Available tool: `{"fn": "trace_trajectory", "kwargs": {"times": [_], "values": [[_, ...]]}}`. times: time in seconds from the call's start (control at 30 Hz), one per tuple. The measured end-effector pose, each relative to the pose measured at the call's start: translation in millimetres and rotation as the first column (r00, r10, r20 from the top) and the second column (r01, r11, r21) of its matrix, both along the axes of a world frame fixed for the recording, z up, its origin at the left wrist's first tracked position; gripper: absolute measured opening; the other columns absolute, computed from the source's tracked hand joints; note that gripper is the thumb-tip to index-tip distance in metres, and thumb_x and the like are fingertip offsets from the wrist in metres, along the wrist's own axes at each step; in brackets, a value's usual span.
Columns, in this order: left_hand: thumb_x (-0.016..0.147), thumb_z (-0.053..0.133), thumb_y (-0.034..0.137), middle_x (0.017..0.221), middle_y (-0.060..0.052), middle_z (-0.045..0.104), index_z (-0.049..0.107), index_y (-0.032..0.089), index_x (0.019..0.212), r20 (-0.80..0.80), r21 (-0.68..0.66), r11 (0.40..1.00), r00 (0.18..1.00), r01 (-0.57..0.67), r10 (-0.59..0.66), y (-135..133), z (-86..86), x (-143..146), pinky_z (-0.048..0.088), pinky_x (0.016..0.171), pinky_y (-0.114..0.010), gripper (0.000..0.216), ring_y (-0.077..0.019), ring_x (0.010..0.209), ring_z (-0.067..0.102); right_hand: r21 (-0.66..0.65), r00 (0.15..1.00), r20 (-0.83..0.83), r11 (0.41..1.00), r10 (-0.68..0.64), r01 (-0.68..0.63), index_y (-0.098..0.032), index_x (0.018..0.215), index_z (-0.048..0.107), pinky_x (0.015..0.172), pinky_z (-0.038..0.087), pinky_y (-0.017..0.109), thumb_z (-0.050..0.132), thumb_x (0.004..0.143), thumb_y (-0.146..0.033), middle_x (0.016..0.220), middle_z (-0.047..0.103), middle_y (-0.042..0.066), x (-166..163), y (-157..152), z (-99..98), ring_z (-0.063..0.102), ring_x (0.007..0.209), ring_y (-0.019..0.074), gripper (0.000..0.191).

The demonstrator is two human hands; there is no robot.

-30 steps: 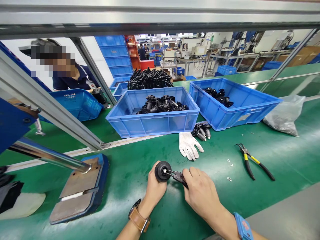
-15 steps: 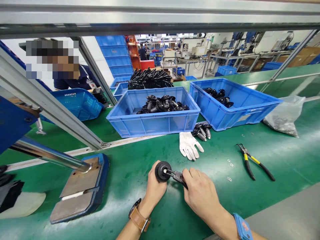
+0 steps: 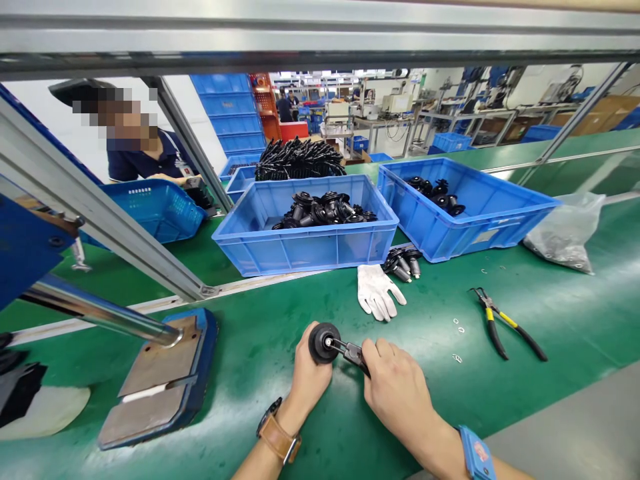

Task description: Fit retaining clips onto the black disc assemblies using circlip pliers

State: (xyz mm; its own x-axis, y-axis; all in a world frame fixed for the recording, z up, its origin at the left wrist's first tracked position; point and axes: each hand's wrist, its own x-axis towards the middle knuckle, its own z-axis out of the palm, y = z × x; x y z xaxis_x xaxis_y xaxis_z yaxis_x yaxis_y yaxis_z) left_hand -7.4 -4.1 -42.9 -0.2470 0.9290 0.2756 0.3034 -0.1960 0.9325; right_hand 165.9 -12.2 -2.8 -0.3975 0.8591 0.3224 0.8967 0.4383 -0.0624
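Note:
My left hand point(image 3: 311, 375) is closed round a black part with a round disc-shaped top point(image 3: 320, 335), its face turned up toward me. My right hand point(image 3: 399, 383) grips a pair of circlip pliers point(image 3: 354, 353), whose handles are mostly hidden in the fist. The thin plier tips touch the small bright centre of the disc; whether a ring sits on them is too small to tell. Several small metal retaining rings point(image 3: 457, 359) lie on the green bench to the right. Beyond them rests a second pair of pliers point(image 3: 500, 323) with yellow and black handles.
Two blue bins point(image 3: 305, 245) point(image 3: 480, 227) hold black parts. A white glove point(image 3: 379, 293) and a few loose black parts point(image 3: 403, 264) lie before them. At right sits a clear bag point(image 3: 565, 233); at left, a press base point(image 3: 160, 380). Another person point(image 3: 150, 150) is behind the frame.
Almost nothing differs. Both hands, the black part and the pliers keep their positions against each other, while the whole view has shifted very slightly.

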Motion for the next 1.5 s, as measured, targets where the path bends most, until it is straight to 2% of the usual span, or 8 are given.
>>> {"fn": "trace_trajectory", "kwargs": {"times": [0.43,0.63,0.77,1.0,1.07,1.17,1.3,1.5], "values": [[0.075,0.053,0.005,0.079,0.000,0.063,0.060,0.018,0.084,-0.048,-0.028,0.999,0.998,0.032,-0.033,-1.0,8.1,2.4,0.045,0.071,-0.025,0.017,-0.0160,0.074,0.057,0.037,0.992,-0.084,0.995,0.090,-0.087,-0.023,0.083,0.050,0.067,0.023,0.035,0.057,0.078,-0.004,0.080,0.052,0.003,6.2,10.5,1.4,0.040,0.074,0.0228,0.021],[0.083,0.052,0.009,0.079,0.000,0.061,0.057,0.019,0.082,-0.099,-0.024,0.989,0.984,0.145,-0.147,-1.6,15.0,-0.5,0.045,0.070,-0.025,0.011,-0.0154,0.072,0.054,0.049,0.984,-0.076,0.986,0.160,-0.156,-0.022,0.084,0.053,0.068,0.023,0.034,0.052,0.079,-0.001,0.082,0.051,0.004,15.6,23.3,5.9,0.037,0.076,0.0227,0.022],[0.082,0.055,0.011,0.075,0.001,0.059,0.056,0.019,0.079,-0.113,-0.032,0.972,0.966,0.232,-0.234,-2.0,20.1,-3.6,0.043,0.067,-0.025,0.009,-0.0145,0.069,0.051,0.097,0.966,-0.052,0.964,0.254,-0.249,-0.020,0.085,0.055,0.068,0.023,0.034,0.048,0.079,0.001,0.082,0.050,0.004,23.5,32.9,9.4,0.036,0.076,0.0220,0.023],[0.075,0.061,0.010,0.070,0.001,0.063,0.059,0.018,0.074,-0.089,-0.170,0.879,0.881,0.446,-0.465,-3.2,29.0,-7.5,0.042,0.063,-0.024,0.008,-0.0140,0.065,0.052,0.123,0.927,0.016,0.919,0.375,-0.375,-0.019,0.081,0.055,0.067,0.022,0.034,0.047,0.080,0.001,0.080,0.048,0.003,35.2,43.6,18.0,0.033,0.074,0.0205,0.021],[0.076,0.060,0.011,0.071,0.000,0.064,0.061,0.017,0.075,-0.107,-0.135,0.900,0.897,0.415,-0.430,-3.7,25.9,-5.9,0.044,0.065,-0.025,0.006,-0.0148,0.066,0.054,0.118,0.930,0.013,0.923,0.366,-0.365,-0.019,0.082,0.054,0.067,0.022,0.034,0.047,0.080,0.001,0.080,0.049,0.003,36.0,42.1,16.1,0.034,0.073,0.0206,0.021],[0.077,0.057,0.011,0.074,-0.001,0.063,0.060,0.018,0.077,-0.141,-0.020,0.956,0.946,0.292,-0.292,-4.0,18.6,-2.5,0.045,0.067,-0.026,0.008,-0.0156,0.068,0.054,0.092,0.950,-0.021,0.947,0.311,-0.307,-0.020,0.082,0.053,0.067,0.022,0.033,0.048,0.080,0.000,0.081,0.049,0.004,34.2,33.7,9.9,0.036,0.075,0.0212,0.021],[0.074,0.054,0.008,0.071,0.000,0.057,0.055,0.020,0.073,-0.174,0.087,0.978,0.969,0.190,-0.173,-3.7,13.2,0.3,0.043,0.064,-0.025,0.012,-0.0152,0.066,0.052,0.076,0.974,-0.054,0.974,0.219,-0.215,-0.021,0.082,0.052,0.067,0.022,0.034,0.049,0.082,-0.001,0.080,0.048,0.003,28.9,19.9,5.1,0.035,0.073,0.0217,0.020],[0.072,0.056,0.008,0.069,0.001,0.058,0.056,0.019,0.073,-0.123,0.062,0.966,0.962,0.251,-0.242,-4.0,12.8,-0.6,0.045,0.061,-0.025,0.012,-0.0143,0.063,0.052,0.177,0.965,-0.020,0.951,0.263,-0.255,-0.017,0.092,0.059,0.070,0.025,0.035,0.045,0.084,0.000,0.081,0.048,0.005,27.7,24.3,10.1,0.036,0.076,0.0227,0.023]]}}
